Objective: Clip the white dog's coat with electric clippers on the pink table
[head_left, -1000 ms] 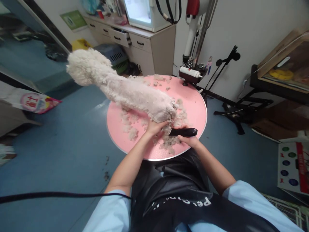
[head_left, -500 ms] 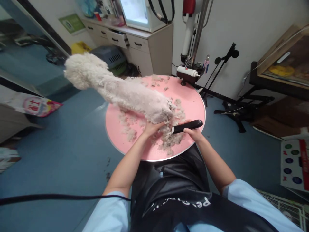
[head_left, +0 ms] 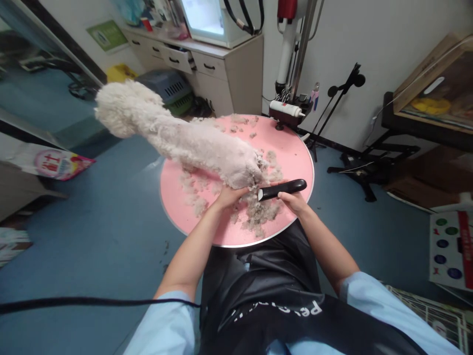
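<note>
A white dog [head_left: 207, 143] with a close-shaved back and a fluffy head stands on a round pink grooming table [head_left: 291, 143], its rear toward me. My left hand [head_left: 229, 197] is closed at the dog's hind end, around what looks like a hind leg; the fingertips are partly hidden in fur. In my right hand [head_left: 292, 199] is a black hair clipper [head_left: 283, 189], its pale blade end pointing left, close to the fur at the dog's rear. Cut grey-white fur [head_left: 260, 214] lies in clumps under the clipper and around the legs.
On the table's far edge sits a holder with a white bottle [head_left: 286, 108] and scissors, by an upright post. Beyond stand a drawer cabinet [head_left: 210, 69] and a pet carrier [head_left: 170, 91]. A black cable [head_left: 99, 301] crosses at lower left. A black stand [head_left: 343, 93] is at right.
My right hand has moved the clipper slightly left and up, closer to the dog's rear. My left hand and the dog have hardly moved; the view has shifted a little.
</note>
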